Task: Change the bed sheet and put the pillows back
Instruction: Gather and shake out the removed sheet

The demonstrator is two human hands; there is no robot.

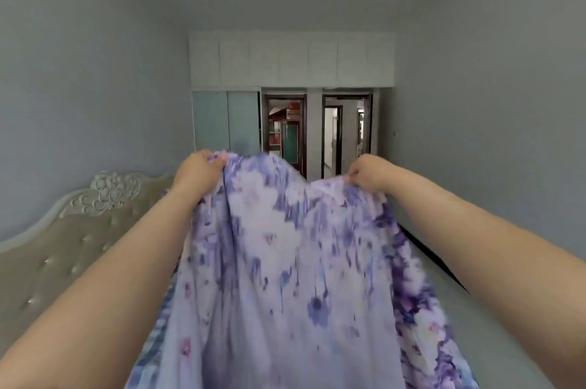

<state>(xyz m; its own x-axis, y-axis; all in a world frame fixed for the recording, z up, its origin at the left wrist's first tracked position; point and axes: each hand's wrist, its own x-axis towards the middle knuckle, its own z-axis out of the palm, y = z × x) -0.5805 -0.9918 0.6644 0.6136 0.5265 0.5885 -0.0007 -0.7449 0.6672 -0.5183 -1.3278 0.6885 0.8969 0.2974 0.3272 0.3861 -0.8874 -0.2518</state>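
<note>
A lilac bed sheet [285, 262] with a purple flower print hangs in front of me, lifted high with both arms stretched out. My left hand [198, 168] grips its top edge at the left. At the right, my right hand [367, 173] pinches the same edge between thumb and fingers. The cloth sags between the hands and falls down out of the picture. It hides most of the bed. No pillows are in view.
A padded beige headboard [73, 239] with a carved top stands along the left wall. At the far end are a white wardrobe [291, 62] and two open doorways [347, 132]. Grey floor [494, 309] runs along the right.
</note>
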